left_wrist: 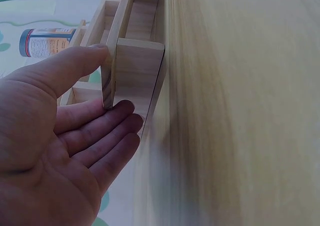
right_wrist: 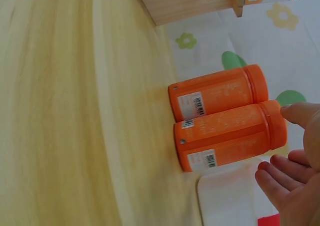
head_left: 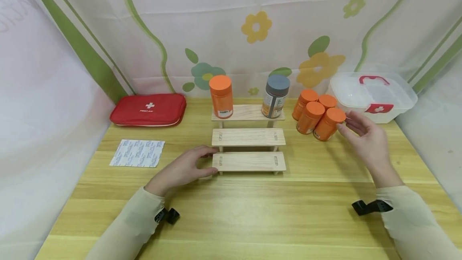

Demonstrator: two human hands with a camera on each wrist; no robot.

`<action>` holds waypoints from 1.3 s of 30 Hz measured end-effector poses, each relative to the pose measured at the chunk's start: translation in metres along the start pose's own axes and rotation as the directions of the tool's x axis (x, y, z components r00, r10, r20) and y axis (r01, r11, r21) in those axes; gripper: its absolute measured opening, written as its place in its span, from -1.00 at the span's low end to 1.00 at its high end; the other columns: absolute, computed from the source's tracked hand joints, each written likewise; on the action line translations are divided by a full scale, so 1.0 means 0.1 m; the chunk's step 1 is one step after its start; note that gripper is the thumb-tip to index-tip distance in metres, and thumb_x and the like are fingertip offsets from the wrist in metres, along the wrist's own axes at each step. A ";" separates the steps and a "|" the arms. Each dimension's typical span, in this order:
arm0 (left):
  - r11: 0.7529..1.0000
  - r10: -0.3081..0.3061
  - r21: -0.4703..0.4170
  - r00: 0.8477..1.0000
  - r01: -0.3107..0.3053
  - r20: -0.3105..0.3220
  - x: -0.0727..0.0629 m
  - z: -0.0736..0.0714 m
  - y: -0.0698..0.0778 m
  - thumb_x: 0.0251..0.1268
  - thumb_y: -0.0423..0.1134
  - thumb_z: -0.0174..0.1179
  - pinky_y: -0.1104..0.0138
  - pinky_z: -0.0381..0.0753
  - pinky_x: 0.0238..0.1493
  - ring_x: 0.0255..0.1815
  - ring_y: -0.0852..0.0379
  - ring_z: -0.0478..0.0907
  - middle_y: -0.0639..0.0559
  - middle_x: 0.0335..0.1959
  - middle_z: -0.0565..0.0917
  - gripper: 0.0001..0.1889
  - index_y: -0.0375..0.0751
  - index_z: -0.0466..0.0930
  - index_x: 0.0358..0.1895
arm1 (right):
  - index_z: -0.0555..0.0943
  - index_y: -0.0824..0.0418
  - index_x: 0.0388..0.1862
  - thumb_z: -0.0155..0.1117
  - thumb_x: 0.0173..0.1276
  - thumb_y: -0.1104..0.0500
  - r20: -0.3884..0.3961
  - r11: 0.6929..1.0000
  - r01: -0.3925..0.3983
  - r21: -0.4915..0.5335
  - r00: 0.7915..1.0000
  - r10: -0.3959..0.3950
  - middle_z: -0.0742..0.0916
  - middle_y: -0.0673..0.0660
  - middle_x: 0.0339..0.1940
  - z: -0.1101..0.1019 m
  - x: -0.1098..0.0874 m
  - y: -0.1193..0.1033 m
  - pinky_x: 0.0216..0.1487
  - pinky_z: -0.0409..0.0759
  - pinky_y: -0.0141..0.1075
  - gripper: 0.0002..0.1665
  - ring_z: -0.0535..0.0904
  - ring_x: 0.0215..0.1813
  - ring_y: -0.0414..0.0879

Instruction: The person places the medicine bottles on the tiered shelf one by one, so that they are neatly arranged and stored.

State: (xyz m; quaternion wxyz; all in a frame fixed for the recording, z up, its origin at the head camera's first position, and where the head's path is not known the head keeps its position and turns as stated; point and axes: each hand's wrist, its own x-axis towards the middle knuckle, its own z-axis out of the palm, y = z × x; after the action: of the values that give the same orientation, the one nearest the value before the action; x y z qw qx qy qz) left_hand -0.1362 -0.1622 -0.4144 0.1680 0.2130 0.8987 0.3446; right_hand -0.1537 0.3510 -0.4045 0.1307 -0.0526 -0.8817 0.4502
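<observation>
Standing upright at the near right of a tight group, the orange bottle [head_left: 327, 125] lies just left of the right hand [head_left: 367, 141], its long axis vertical. The right hand is much the nearer of the two. Its thumb touches the near side of the cap, while the other fingers reach along the right side, slightly bent and loosely parted. No grip has closed round the bottle, and whether any fingertip besides the thumb touches it I cannot tell.

Space for the fingers seems the deciding point: the right side offers a gap before the white box [head_left: 348, 91], whereas the left and far sides press up against the other three orange bottles [head_left: 310, 117]. With the axis vertical, a hold across the cap from the right looks the simplest.

Well apart to the left, the left hand [head_left: 184, 167] pinches the left end of the lowest step of the wooden stand [head_left: 249, 161], thumb at the near corner, fingers at the far one. The steps run left to right, lying left of the bottles.
</observation>
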 end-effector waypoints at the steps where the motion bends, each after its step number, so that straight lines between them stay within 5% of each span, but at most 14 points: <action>1: 1.000 0.001 0.000 1.000 -0.001 0.000 0.00 0.00 0.00 0.43 0.06 0.46 -0.11 0.48 0.60 0.53 -0.11 0.52 -0.06 0.49 0.60 -0.34 -0.09 0.55 0.50 | 0.36 0.33 0.66 0.43 0.55 0.03 0.006 1.000 -0.003 0.004 1.000 0.003 0.56 0.44 0.55 0.01 0.01 0.02 0.17 0.54 -0.77 -0.15 0.55 0.22 -0.57; 14: 1.000 0.012 -0.004 1.000 -0.012 0.003 0.00 0.00 0.01 0.45 0.03 0.45 -0.11 0.48 0.60 0.54 -0.12 0.52 -0.07 0.49 0.60 -0.35 -0.11 0.55 0.50 | 0.31 0.19 0.72 0.43 0.55 0.02 0.027 1.000 0.001 -0.012 1.000 0.000 0.50 0.37 0.62 0.13 0.08 0.09 0.31 0.51 -0.71 -0.12 0.55 0.38 -0.34; 27: 1.000 0.011 -0.009 1.000 -0.011 0.003 -0.01 0.01 -0.01 0.44 0.03 0.45 -0.11 0.46 0.62 0.55 -0.13 0.50 -0.08 0.50 0.59 -0.35 -0.10 0.55 0.51 | 0.39 0.26 0.66 0.45 0.53 0.06 -0.015 1.000 0.027 -0.006 1.000 -0.027 0.55 0.39 0.57 0.17 0.09 0.11 0.28 0.53 -0.72 -0.17 0.52 0.25 -0.54; 39: 1.000 0.011 -0.012 1.000 -0.011 0.002 0.00 0.01 -0.01 0.43 0.07 0.45 -0.11 0.46 0.62 0.56 -0.12 0.50 -0.06 0.51 0.59 -0.33 -0.06 0.54 0.51 | 0.41 0.21 0.66 0.49 0.50 0.04 -0.034 1.000 0.001 0.005 0.999 -0.001 0.58 0.31 0.56 0.14 0.06 0.04 0.27 0.56 -0.69 -0.16 0.54 0.22 -0.53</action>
State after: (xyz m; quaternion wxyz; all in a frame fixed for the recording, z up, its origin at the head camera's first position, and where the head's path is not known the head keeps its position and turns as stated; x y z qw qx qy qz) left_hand -0.1363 -0.1627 -0.4160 0.1685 0.2174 0.8953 0.3505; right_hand -0.1634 0.3437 -0.4148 0.1462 -0.0596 -0.8783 0.4512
